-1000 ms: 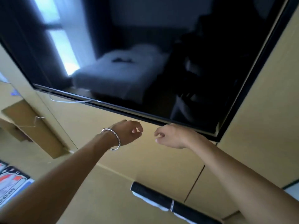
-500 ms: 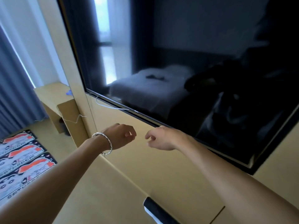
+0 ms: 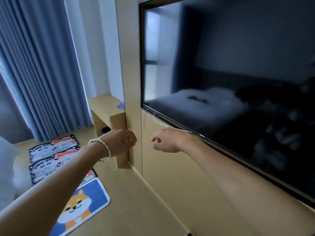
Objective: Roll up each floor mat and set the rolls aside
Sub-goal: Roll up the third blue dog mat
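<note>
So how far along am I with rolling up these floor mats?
Done: no finished roll shows clearly here. In hand: nothing; left hand and right hand hover empty by the TV. Left: the black cartoon mats and the blue dog mat lie flat, unrolled.

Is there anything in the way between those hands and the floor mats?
Nothing visible. The left hand and right hand hover empty by the wall; the dog mat and cartoon mats lie flat on open floor below, to their left.

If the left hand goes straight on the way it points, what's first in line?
Likely the wooden upright beside the TV; the left hand points at it. Depth is unclear, though.
</note>
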Motion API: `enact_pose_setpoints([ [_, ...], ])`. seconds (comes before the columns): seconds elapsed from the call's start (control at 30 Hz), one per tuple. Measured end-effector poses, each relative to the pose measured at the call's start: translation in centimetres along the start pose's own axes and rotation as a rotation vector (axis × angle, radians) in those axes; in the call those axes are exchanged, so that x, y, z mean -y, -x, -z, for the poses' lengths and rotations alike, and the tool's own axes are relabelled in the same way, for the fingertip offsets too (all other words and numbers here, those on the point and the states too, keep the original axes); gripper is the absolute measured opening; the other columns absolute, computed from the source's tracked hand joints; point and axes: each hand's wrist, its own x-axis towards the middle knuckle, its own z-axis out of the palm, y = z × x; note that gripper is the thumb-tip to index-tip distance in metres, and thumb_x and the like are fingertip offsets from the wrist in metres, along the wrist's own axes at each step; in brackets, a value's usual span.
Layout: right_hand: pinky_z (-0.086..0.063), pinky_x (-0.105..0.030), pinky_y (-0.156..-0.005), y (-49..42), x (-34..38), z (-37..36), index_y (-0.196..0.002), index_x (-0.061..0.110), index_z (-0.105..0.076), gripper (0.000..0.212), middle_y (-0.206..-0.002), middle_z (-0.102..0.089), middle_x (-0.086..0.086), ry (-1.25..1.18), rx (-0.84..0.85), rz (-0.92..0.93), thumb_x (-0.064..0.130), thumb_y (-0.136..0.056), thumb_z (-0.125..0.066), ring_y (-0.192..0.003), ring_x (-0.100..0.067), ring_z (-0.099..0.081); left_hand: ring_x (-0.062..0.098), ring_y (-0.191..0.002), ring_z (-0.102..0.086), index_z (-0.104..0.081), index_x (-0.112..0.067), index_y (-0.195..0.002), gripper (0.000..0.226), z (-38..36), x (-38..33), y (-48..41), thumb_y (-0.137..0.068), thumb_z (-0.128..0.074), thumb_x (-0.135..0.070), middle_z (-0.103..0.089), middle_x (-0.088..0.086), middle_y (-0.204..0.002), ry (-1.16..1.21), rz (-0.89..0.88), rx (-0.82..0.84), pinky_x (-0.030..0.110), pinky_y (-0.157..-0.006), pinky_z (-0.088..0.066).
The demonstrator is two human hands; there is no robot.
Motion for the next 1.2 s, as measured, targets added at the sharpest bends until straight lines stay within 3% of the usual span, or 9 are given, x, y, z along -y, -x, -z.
enact_pose_setpoints([
  [0.1, -0.045, -0.040, -0.097, -4.3, 6.0, -0.1, -0.129, 0.023, -0.056, 0.038, -0.128, -0.058, -0.002, 0.030, 0.006, 0.056, 0.031, -0.093, -0.048, -0.114, -0.024, -0.053, 0.011, -0.082, -0.061, -0.065, -0.034, -0.093, 0.013, 1.7, 7.1, 2.0, -0.092, -0.054, -0.027, -0.067, -0.008, -0.092, -0.024, 0.048, -0.003, 0.020, -0.075, -0.044],
  [0.2, -0.047, -0.040, -0.094, -7.9, 11.5, -0.7, -0.129, 0.022, -0.055, 0.038, -0.125, -0.059, -0.002, 0.035, 0.024, 0.103, 0.031, -0.093, -0.048, -0.111, -0.023, -0.055, 0.014, -0.087, -0.064, -0.069, -0.026, -0.098, 0.016, 2.8, 12.9, 4.2, -0.093, -0.054, -0.025, -0.069, -0.005, -0.094, -0.044, 0.113, -0.030, 0.023, -0.080, -0.047],
  [0.33, -0.048, -0.038, -0.093, -12.2, 17.3, -1.9, -0.127, 0.019, -0.057, 0.036, -0.122, -0.059, -0.004, 0.056, 0.071, 0.152, 0.030, -0.093, -0.048, -0.108, -0.023, -0.056, 0.009, -0.082, -0.056, -0.069, -0.023, -0.105, 0.018, 3.6, 18.7, 6.7, -0.093, -0.055, -0.024, -0.062, -0.006, -0.091, -0.029, 0.154, -0.050, 0.022, -0.082, -0.045],
  [0.53, -0.044, -0.032, -0.090, -17.3, 24.0, -3.5, -0.133, 0.020, -0.052, 0.040, -0.129, -0.058, -0.002, 0.050, 0.117, 0.275, 0.032, -0.095, -0.049, -0.113, -0.021, -0.054, 0.010, -0.083, -0.059, -0.069, -0.017, -0.107, 0.019, 3.5, 25.6, 9.3, -0.093, -0.057, -0.020, -0.070, -0.001, -0.101, 0.043, 0.237, -0.101, 0.019, -0.077, -0.045],
  [0.73, -0.046, -0.033, -0.094, -23.1, 27.9, -6.6, -0.135, 0.018, -0.051, 0.041, -0.130, -0.057, -0.005, 0.085, 0.195, 0.392, 0.033, -0.097, -0.049, -0.113, -0.022, -0.054, 0.017, -0.089, -0.066, -0.071, -0.015, -0.103, 0.017, 2.0, 30.7, 10.5, -0.091, -0.059, -0.018, -0.071, 0.002, -0.100, 0.075, 0.338, -0.115, 0.024, -0.079, -0.050],
  [0.83, -0.043, -0.029, -0.089, -26.9, 29.3, -7.8, -0.135, 0.019, -0.050, 0.041, -0.132, -0.055, -0.003, 0.078, 0.243, 0.437, 0.036, -0.097, -0.049, -0.114, -0.021, -0.053, 0.017, -0.090, -0.065, -0.070, -0.018, -0.106, 0.019, 1.4, 33.4, 9.9, -0.092, -0.058, -0.019, -0.071, 0.002, -0.103, 0.051, 0.411, -0.077, 0.023, -0.077, -0.048],
  [1.0, -0.042, -0.028, -0.085, -35.4, 31.1, -7.8, -0.134, 0.019, -0.052, 0.039, -0.132, -0.055, -0.004, 0.025, 0.230, 0.515, 0.033, -0.097, -0.050, -0.113, -0.021, -0.054, 0.018, -0.094, -0.064, -0.068, -0.019, -0.113, 0.022, 2.3, 38.9, 6.7, -0.094, -0.055, -0.019, -0.069, 0.004, -0.108, 0.007, 0.540, -0.046, 0.019, -0.075, -0.043],
  [1.2, -0.042, -0.028, -0.086, -45.7, 32.0, -9.0, -0.132, 0.021, -0.053, 0.037, -0.131, -0.056, -0.002, -0.015, 0.303, 0.541, 0.034, -0.097, -0.049, -0.112, -0.021, -0.054, 0.021, -0.096, -0.064, -0.068, -0.019, -0.112, 0.023, 1.1, 45.8, 1.8, -0.094, -0.054, -0.018, -0.069, 0.006, -0.109, 0.025, 0.673, 0.000, 0.026, -0.082, -0.047],
])
